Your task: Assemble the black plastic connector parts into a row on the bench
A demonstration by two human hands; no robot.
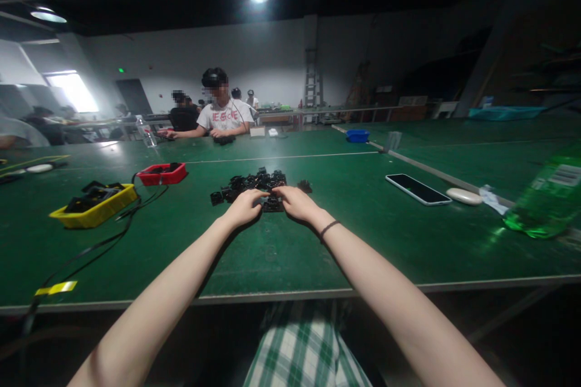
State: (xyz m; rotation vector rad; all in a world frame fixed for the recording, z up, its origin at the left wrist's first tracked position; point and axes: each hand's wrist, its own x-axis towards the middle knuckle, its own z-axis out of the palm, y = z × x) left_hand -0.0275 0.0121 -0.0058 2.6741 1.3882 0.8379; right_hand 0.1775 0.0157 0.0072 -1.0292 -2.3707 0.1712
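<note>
A small black plastic part (273, 205) lies on the green table between my two hands, at the near side of a pile of similar black parts (247, 184). My left hand (245, 207) holds its left side, fingers bent inward and thumb close to it. From the right, my right hand (298, 203) grips the same part with curled fingers. The fingertips are small and partly hidden, and the part's exact kind is too small to make out. One loose black piece (305, 185) sits just beyond my right hand.
To the left stand a yellow tray (102, 210) and a red tray (163, 175) holding black parts, with black cables (129, 224) alongside. At right lie a phone (417, 188), a pale oval object (463, 196) and a green bottle (547, 196). A blue tray (357, 136) and a co-worker (224, 115) are farther off.
</note>
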